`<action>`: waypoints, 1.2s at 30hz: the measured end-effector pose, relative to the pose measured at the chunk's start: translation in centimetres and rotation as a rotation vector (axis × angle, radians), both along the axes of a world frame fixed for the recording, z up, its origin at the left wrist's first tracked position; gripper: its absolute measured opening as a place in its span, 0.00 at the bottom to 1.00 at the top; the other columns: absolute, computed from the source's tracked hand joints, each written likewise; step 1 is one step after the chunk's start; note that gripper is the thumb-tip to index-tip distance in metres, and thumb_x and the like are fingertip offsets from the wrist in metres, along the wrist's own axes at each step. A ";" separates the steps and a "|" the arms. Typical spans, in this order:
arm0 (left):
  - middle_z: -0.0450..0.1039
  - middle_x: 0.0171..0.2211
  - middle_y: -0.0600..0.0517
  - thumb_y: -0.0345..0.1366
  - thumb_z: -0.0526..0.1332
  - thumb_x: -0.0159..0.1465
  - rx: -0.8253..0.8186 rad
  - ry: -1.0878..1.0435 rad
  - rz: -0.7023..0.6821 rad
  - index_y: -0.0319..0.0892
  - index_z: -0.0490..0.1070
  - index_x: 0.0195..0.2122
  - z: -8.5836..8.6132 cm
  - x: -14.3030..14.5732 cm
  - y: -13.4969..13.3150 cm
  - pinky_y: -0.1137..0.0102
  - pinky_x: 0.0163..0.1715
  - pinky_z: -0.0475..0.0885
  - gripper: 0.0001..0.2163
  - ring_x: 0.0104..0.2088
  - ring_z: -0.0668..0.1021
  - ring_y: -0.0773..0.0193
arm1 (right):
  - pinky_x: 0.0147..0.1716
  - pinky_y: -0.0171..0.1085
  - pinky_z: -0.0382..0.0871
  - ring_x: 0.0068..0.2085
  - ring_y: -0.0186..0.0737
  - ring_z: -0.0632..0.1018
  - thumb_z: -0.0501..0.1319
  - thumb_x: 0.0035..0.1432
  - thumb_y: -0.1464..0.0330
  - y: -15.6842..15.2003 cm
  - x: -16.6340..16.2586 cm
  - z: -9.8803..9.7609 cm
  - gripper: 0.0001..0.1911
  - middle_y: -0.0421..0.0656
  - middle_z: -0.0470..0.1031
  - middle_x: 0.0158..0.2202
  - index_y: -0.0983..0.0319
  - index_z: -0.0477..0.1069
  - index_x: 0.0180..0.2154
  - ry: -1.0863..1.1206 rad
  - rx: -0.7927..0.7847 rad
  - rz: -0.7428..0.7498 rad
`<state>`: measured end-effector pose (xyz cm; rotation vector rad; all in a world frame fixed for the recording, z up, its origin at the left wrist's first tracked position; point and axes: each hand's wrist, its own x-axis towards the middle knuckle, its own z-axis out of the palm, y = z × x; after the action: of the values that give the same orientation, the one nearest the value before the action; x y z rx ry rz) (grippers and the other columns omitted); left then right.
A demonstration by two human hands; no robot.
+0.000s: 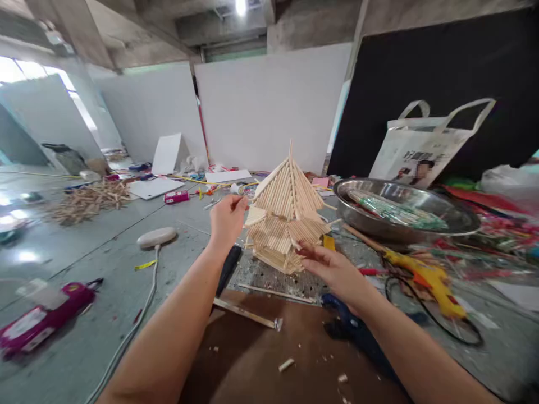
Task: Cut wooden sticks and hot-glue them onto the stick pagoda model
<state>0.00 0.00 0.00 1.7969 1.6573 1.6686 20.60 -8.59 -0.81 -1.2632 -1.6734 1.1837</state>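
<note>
**Where slender rods are handled at the eaves, breakage is to be feared**

Because the stick pagoda model (288,196) is made of thin rods and is approached from both sides, uneven pressure is judged the chief danger. It is stood in the middle of the scene, just beyond the near brown board (244,367). At the left hand (227,221), thumb and forefinger are brought together beside the left edge of the upper roof; whether a rod is pinched there, or the roof touched, cannot be told. The fingers of the right hand (332,269) are bent at the near right edge of the lower roof (269,234); whether anything is gripped by them cannot be made out either.

If the lower roof were pressed too hard, a rod could be snapped or a joint opened. The rod ends jutting at the right corners could be caught by a finger, and the model could be tipped or slid by a push from one side only. The loose thin stick (275,292) on the near side of the base could then be struck.

By the right forearm, the blue-handled tool (341,308) could be knocked. Farther right, should the black cord (481,336) be snagged, the yellow glue gun (421,275) could be dragged; whether it is heated is not shown.
</note>
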 end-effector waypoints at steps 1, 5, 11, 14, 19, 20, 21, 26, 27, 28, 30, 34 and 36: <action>0.73 0.24 0.52 0.43 0.53 0.55 -0.004 -0.003 0.003 0.39 0.70 0.29 0.0 0.0 0.0 0.75 0.25 0.64 0.13 0.24 0.73 0.68 | 0.48 0.43 0.60 0.48 0.41 0.69 0.53 0.49 0.68 0.0 0.1 -0.1 0.18 0.45 0.69 0.47 0.62 0.66 0.44 0.000 -0.002 -0.004; 0.73 0.23 0.52 0.43 0.53 0.55 -0.012 -0.018 0.009 0.39 0.70 0.29 0.0 0.0 0.0 0.74 0.25 0.64 0.13 0.24 0.73 0.68 | 0.48 0.44 0.60 0.48 0.42 0.69 0.54 0.49 0.67 0.0 0.2 -0.3 0.19 0.44 0.68 0.48 0.61 0.66 0.44 0.012 -0.012 -0.024; 0.73 0.23 0.52 0.41 0.54 0.54 0.024 -0.024 0.007 0.39 0.70 0.29 0.1 0.1 -0.1 0.74 0.26 0.64 0.11 0.24 0.72 0.68 | 0.50 0.44 0.57 0.49 0.42 0.68 0.56 0.48 0.67 0.2 0.3 -0.8 0.21 0.45 0.67 0.49 0.63 0.64 0.47 0.042 -0.033 -0.043; 0.73 0.24 0.53 0.40 0.54 0.54 0.041 -0.018 0.008 0.39 0.70 0.29 0.2 0.2 -0.2 0.74 0.27 0.64 0.10 0.25 0.72 0.69 | 0.51 0.43 0.56 0.50 0.41 0.67 0.56 0.48 0.67 0.2 0.3 -0.9 0.24 0.46 0.65 0.51 0.64 0.62 0.48 0.053 -0.039 -0.049; 0.72 0.23 0.53 0.39 0.55 0.54 0.058 -0.007 0.003 0.39 0.70 0.29 0.3 0.2 -0.2 0.74 0.28 0.64 0.09 0.25 0.72 0.68 | 0.51 0.43 0.56 0.49 0.40 0.68 0.56 0.48 0.66 0.3 0.3 -0.8 0.22 0.45 0.67 0.49 0.62 0.63 0.48 0.054 -0.046 -0.047; 0.72 0.23 0.53 0.39 0.55 0.54 0.058 -0.007 0.001 0.39 0.70 0.29 0.2 0.2 -0.2 0.74 0.27 0.64 0.10 0.25 0.72 0.68 | 0.51 0.43 0.56 0.49 0.40 0.68 0.56 0.47 0.66 0.3 0.3 -0.8 0.23 0.45 0.67 0.49 0.62 0.63 0.47 0.055 -0.045 -0.048; 0.72 0.23 0.53 0.39 0.54 0.54 0.055 -0.007 -0.003 0.39 0.70 0.29 0.2 0.2 -0.2 0.74 0.27 0.64 0.10 0.24 0.72 0.68 | 0.51 0.42 0.56 0.49 0.40 0.68 0.56 0.47 0.66 0.3 0.3 -0.8 0.23 0.45 0.67 0.49 0.62 0.64 0.47 0.056 -0.044 -0.053; 0.72 0.24 0.52 0.42 0.54 0.55 0.050 -0.045 -0.036 0.39 0.70 0.31 0.0 0.1 0.0 0.74 0.27 0.64 0.12 0.25 0.73 0.68 | 0.51 0.42 0.56 0.49 0.39 0.68 0.57 0.47 0.67 0.2 0.4 -0.8 0.22 0.44 0.67 0.50 0.62 0.64 0.47 0.064 -0.064 -0.075; 0.72 0.24 0.52 0.42 0.54 0.55 0.053 -0.056 -0.039 0.39 0.70 0.32 0.0 0.1 0.0 0.74 0.27 0.64 0.12 0.25 0.73 0.68 | 0.51 0.42 0.56 0.50 0.39 0.67 0.57 0.47 0.68 0.2 0.4 -0.8 0.22 0.44 0.67 0.50 0.62 0.64 0.47 0.066 -0.068 -0.079; 0.72 0.24 0.52 0.42 0.54 0.55 0.056 -0.064 -0.040 0.39 0.69 0.32 0.0 0.1 0.0 0.74 0.27 0.64 0.12 0.25 0.73 0.68 | 0.51 0.42 0.56 0.50 0.39 0.67 0.57 0.47 0.68 0.2 0.3 -0.7 0.22 0.45 0.66 0.50 0.62 0.64 0.47 0.068 -0.072 -0.080; 0.71 0.23 0.52 0.42 0.54 0.54 0.057 -0.069 -0.037 0.39 0.69 0.33 -0.1 0.0 0.1 0.74 0.26 0.64 0.13 0.24 0.73 0.68 | 0.51 0.41 0.56 0.50 0.38 0.67 0.56 0.47 0.68 0.1 0.2 -0.7 0.22 0.45 0.66 0.50 0.63 0.63 0.47 0.064 -0.082 -0.076; 0.71 0.22 0.53 0.42 0.55 0.54 0.048 -0.071 -0.035 0.40 0.69 0.33 -0.1 0.0 0.0 0.74 0.25 0.64 0.12 0.24 0.72 0.68 | 0.49 0.39 0.59 0.48 0.38 0.69 0.56 0.47 0.67 0.1 0.6 -0.1 0.25 0.48 0.68 0.48 0.65 0.61 0.50 0.038 -0.098 -0.077; 0.71 0.22 0.53 0.42 0.55 0.54 0.039 -0.081 -0.034 0.40 0.69 0.34 0.0 -0.1 -0.1 0.74 0.25 0.64 0.12 0.24 0.72 0.68 | 0.45 0.39 0.63 0.45 0.39 0.71 0.57 0.47 0.65 0.0 1.5 0.8 0.26 0.48 0.69 0.46 0.65 0.60 0.50 -0.001 -0.103 -0.080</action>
<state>-0.07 -0.12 -0.02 1.7402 1.5628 1.7466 22.15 -8.60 0.00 -1.3815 -1.5647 1.2345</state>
